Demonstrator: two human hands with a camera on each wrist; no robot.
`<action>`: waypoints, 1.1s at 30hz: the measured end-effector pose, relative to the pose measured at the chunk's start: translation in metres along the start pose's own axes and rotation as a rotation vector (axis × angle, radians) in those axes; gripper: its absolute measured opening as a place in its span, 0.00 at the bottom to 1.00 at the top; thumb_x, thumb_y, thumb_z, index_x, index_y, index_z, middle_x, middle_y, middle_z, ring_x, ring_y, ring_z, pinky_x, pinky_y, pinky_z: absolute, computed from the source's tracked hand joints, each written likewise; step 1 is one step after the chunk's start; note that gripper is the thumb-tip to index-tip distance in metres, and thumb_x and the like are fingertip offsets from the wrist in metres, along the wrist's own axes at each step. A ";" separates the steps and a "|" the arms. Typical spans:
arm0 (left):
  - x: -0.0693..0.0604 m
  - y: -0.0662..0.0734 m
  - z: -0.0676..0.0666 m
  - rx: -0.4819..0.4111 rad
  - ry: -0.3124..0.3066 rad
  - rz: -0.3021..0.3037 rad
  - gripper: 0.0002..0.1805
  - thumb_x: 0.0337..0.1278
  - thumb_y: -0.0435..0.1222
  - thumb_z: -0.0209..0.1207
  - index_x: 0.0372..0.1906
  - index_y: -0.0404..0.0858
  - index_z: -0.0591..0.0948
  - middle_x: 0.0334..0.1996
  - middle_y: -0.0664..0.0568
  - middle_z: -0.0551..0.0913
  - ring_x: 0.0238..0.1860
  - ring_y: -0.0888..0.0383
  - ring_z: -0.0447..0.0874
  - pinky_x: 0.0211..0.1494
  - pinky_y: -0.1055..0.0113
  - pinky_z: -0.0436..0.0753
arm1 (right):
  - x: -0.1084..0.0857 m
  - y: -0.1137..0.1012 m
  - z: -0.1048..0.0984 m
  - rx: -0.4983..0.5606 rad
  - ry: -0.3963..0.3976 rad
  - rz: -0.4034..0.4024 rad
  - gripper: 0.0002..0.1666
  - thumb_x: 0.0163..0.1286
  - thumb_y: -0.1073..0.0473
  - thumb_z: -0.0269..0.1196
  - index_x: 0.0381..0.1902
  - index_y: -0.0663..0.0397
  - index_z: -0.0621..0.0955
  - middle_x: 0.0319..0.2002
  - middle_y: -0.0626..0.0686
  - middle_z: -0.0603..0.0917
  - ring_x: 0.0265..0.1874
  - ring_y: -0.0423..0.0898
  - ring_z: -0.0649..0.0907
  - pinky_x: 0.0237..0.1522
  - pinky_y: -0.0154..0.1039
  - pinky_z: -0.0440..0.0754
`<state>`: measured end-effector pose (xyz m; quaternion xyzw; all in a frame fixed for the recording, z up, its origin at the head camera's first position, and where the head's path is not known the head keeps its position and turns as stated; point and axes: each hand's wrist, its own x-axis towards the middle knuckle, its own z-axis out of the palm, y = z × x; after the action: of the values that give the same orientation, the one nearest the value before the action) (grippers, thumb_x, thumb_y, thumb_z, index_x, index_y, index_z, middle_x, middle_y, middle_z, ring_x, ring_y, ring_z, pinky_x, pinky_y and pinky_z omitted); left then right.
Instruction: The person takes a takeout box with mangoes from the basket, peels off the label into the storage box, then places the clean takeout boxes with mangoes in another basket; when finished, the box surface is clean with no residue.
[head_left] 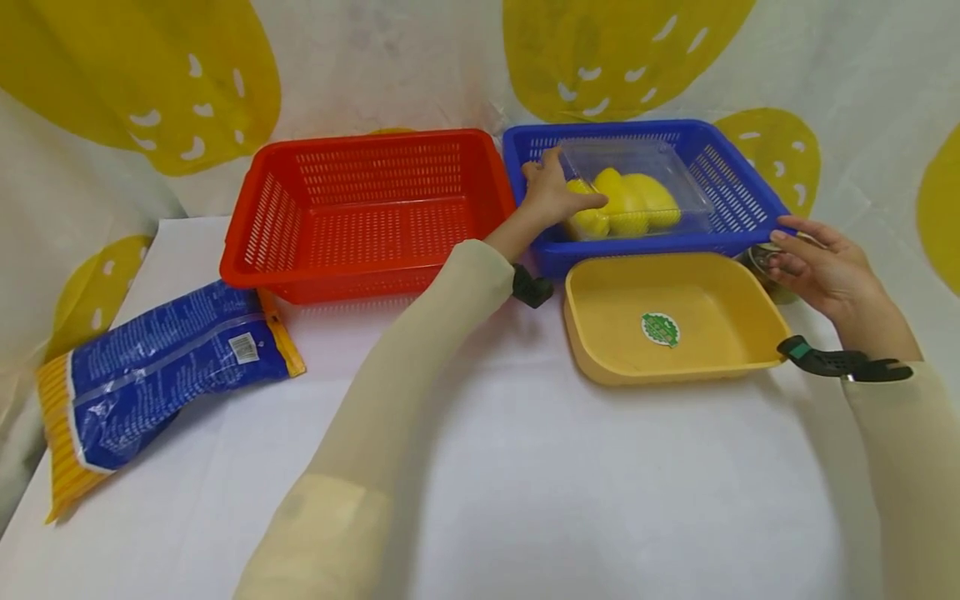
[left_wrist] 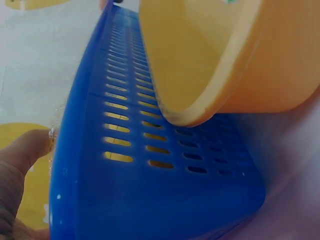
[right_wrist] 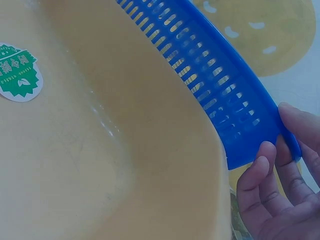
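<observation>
My left hand point(head_left: 551, 196) grips the left end of a clear plastic box point(head_left: 686, 175), thumb on the near side. Several yellow lemon-like fruits point(head_left: 622, 204) show through the box. It sits tilted inside a blue perforated basket point(head_left: 645, 247). In the left wrist view, the thumb point(left_wrist: 30, 145) meets the clear plastic beyond the basket's rim; the rest of the grip is mostly hidden. At the basket's near right corner, my right hand point(head_left: 832, 271) pinches the rim, as the right wrist view shows with its thumb and fingers point(right_wrist: 295, 175).
A yellow tub point(head_left: 615, 333) with a green sticker stands against the blue basket's near side. Behind its right end is a partly hidden jar or can point(head_left: 776, 283). To the left are a red basket point(head_left: 337, 279) and a blue-and-yellow packet point(head_left: 165, 367). Patterned cloth point(head_left: 390, 67) hangs behind.
</observation>
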<state>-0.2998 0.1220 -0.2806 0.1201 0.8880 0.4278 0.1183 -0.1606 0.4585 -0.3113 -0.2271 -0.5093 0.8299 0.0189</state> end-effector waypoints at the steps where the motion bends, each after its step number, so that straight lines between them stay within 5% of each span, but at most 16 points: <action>1: 0.000 0.000 0.000 0.015 -0.012 0.001 0.57 0.50 0.54 0.69 0.77 0.47 0.46 0.75 0.50 0.46 0.72 0.58 0.49 0.69 0.71 0.67 | 0.000 0.000 0.000 0.001 -0.001 0.000 0.14 0.63 0.71 0.65 0.41 0.49 0.88 0.32 0.53 0.87 0.21 0.51 0.83 0.27 0.38 0.86; 12: -0.007 -0.004 -0.006 -0.041 -0.071 0.058 0.68 0.39 0.55 0.74 0.78 0.51 0.39 0.76 0.50 0.42 0.73 0.57 0.51 0.70 0.70 0.65 | 0.002 -0.002 0.005 -0.018 -0.007 -0.010 0.13 0.63 0.70 0.65 0.42 0.49 0.87 0.32 0.52 0.87 0.22 0.51 0.83 0.27 0.39 0.85; 18: -0.005 -0.009 -0.005 -0.078 -0.100 0.107 0.64 0.45 0.48 0.73 0.78 0.47 0.39 0.78 0.53 0.45 0.77 0.57 0.45 0.75 0.65 0.58 | 0.001 -0.001 0.005 -0.041 -0.013 -0.017 0.13 0.64 0.69 0.65 0.43 0.48 0.87 0.33 0.51 0.86 0.22 0.50 0.83 0.28 0.38 0.85; 24: -0.004 -0.010 -0.004 -0.092 -0.172 0.142 0.60 0.50 0.43 0.71 0.78 0.43 0.42 0.77 0.51 0.52 0.74 0.57 0.56 0.73 0.68 0.62 | -0.002 0.001 0.003 -0.070 0.005 -0.015 0.13 0.64 0.68 0.65 0.43 0.47 0.87 0.34 0.50 0.86 0.23 0.49 0.83 0.29 0.37 0.85; 33: -0.005 -0.005 -0.003 0.012 -0.275 0.168 0.52 0.58 0.43 0.65 0.79 0.44 0.45 0.76 0.52 0.56 0.73 0.58 0.58 0.71 0.70 0.65 | -0.004 0.002 0.003 -0.072 0.011 -0.034 0.14 0.62 0.67 0.67 0.43 0.47 0.87 0.34 0.49 0.86 0.23 0.49 0.82 0.28 0.36 0.85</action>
<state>-0.2963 0.1153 -0.2822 0.2522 0.8527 0.4106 0.2016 -0.1580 0.4541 -0.3104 -0.2235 -0.5423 0.8094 0.0279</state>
